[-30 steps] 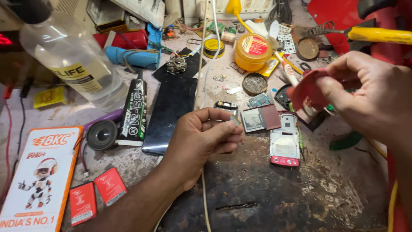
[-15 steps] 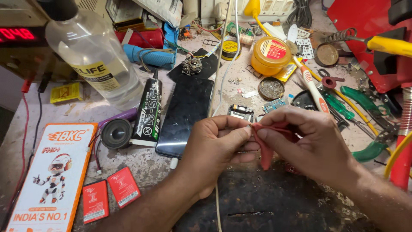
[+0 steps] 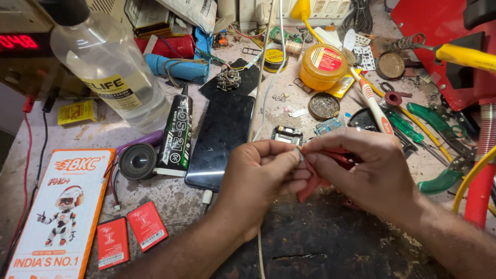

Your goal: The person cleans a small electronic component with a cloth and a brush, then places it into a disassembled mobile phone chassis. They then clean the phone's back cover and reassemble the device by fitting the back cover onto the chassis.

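Head view of a cluttered repair desk [image 3: 330,243], items listed from largest to smallest. Orange box [image 3: 57,212] lies at the near left edge; clear bottle [image 3: 111,64] stands at the far left. Left hand [image 3: 263,178] and right hand [image 3: 364,170] meet above the dark patch at the desk's near centre, fingertips touching. Both pinch a red strip [image 3: 312,178], which hangs folded between them; a small grey part [image 3: 298,153] shows at the left thumb tip, too small to identify. Dark phone [image 3: 219,137] lies face up just beyond the left hand, with a black glue tube [image 3: 178,132] beside it on the left. Yellow tin [image 3: 323,67] sits at the far centre. Round speaker [image 3: 137,161] rests left of the tube. Two red batteries [image 3: 129,235] lie beside the box. White cable [image 3: 268,77] runs down the desk and passes under the left hand.
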Action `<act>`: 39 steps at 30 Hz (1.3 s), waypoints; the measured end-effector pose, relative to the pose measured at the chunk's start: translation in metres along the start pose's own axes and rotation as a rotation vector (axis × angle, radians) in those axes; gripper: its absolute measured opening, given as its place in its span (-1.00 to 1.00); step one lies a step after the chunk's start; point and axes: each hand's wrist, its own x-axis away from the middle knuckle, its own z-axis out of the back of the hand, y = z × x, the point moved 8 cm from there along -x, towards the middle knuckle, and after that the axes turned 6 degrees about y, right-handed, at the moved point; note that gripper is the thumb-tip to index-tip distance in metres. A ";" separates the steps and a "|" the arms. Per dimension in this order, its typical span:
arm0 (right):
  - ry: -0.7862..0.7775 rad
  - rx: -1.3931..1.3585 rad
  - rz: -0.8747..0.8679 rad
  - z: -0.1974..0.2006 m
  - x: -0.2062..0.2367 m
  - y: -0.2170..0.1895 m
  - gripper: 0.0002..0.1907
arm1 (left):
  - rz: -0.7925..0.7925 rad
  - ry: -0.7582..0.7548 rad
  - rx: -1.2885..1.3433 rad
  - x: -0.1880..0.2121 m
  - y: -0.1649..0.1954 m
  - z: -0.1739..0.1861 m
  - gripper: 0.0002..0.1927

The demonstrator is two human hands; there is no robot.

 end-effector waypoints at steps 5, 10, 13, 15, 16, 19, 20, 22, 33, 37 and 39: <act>0.082 0.310 0.367 0.000 0.006 -0.032 -0.78 | 0.019 0.008 -0.019 -0.002 -0.003 0.004 -0.79; 0.061 0.357 0.458 0.009 0.013 -0.042 -0.76 | -0.006 0.093 -0.139 -0.003 0.004 0.006 -0.77; 0.131 0.164 0.305 0.057 0.034 -0.032 -0.79 | -0.022 0.137 -0.108 -0.001 0.012 0.008 -0.78; 0.316 -0.237 -0.151 0.121 0.058 0.005 -0.91 | -0.076 0.127 -0.108 0.001 0.018 0.007 -0.79; 0.446 -0.345 -0.247 0.151 0.070 0.021 -0.90 | -0.075 0.123 -0.109 0.002 0.019 0.006 -0.79; 0.752 -0.216 -0.252 0.239 0.076 0.064 -0.80 | -0.072 0.108 -0.104 0.002 0.017 0.005 -0.80; 0.784 -0.095 -0.271 0.262 0.072 0.076 -0.76 | -0.073 0.105 -0.102 0.002 0.017 0.005 -0.80; 0.779 0.224 -0.331 0.294 0.064 0.091 -0.67 | -0.087 0.095 -0.101 0.003 0.017 0.006 -0.80; 0.379 1.126 -0.063 0.209 -0.016 0.030 -0.16 | -0.136 0.189 -0.114 -0.009 0.023 0.021 -0.79; 0.389 1.098 -0.208 0.202 -0.002 0.030 -0.21 | -0.151 0.197 -0.112 -0.013 0.022 0.025 -0.79; 0.405 1.179 -0.102 0.195 0.008 0.028 -0.18 | -0.156 0.203 -0.115 -0.015 0.022 0.027 -0.79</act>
